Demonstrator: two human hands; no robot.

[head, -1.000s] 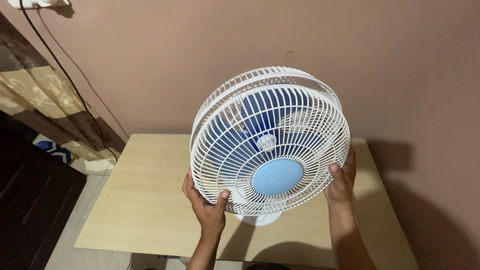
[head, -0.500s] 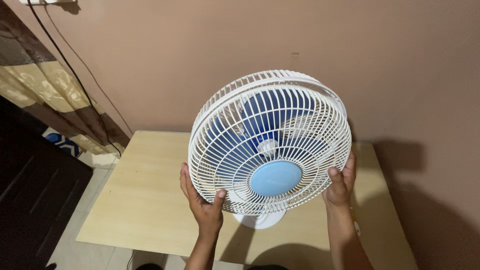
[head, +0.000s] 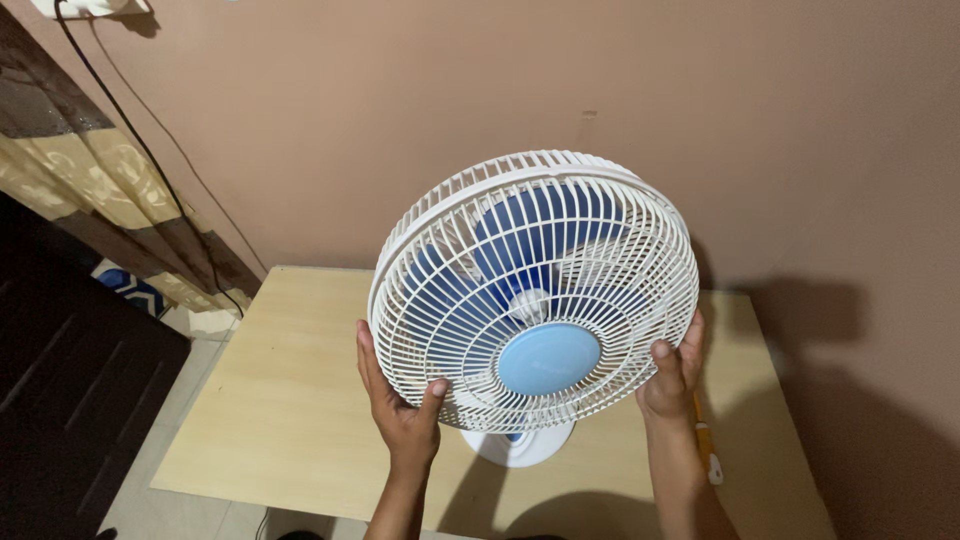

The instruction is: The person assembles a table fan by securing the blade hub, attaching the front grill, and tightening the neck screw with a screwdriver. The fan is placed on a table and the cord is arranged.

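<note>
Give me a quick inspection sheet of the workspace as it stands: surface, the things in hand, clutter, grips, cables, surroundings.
Surface: light wooden table against a pinkish-brown wall.
Things in hand: white table fan with blue blades and a pale blue centre cap, tilted; its white base is at the tabletop.
Clutter: yellow-handled tool beside the right wrist, partly hidden.
Grips: left hand and right hand each clasp the grille's lower rim.
Cables: black cable runs from a wall socket down behind the table.
Surroundings: patterned curtain, dark furniture, tiled floor.
</note>
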